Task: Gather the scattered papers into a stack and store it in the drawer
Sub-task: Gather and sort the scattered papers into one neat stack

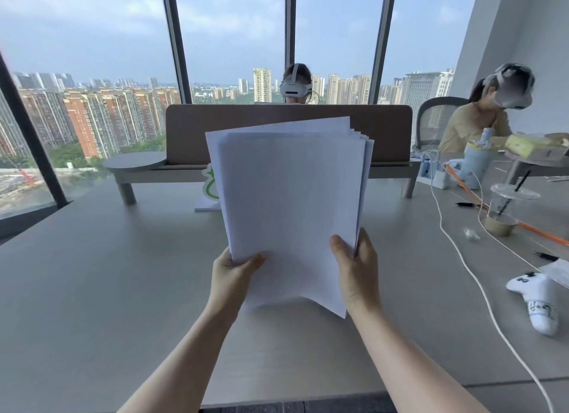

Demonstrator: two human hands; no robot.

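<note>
**Papers held upright in both hands above the tabletop**

Papers (289, 203) stand nearly upright as one white stack, lifted clear of the grey tabletop (92, 289) and facing the camera. The sheets are not yet squared: their top edges fan out in steps toward the upper right, and the lower right corner of the front sheet droops below the rest. The left hand (232, 277) pinches the stack at its lower left corner, thumb laid across the front sheet and the fingers hidden behind. The right hand (357, 274) grips the lower right edge the same way, thumb on the front and fingers wrapped round the back. Behind the stack a brown divider panel (191, 135) rises from the tabletop. To the right lie a white game controller (535, 298), a white cable (480, 286) and a lidded plastic cup (502, 212).
</note>
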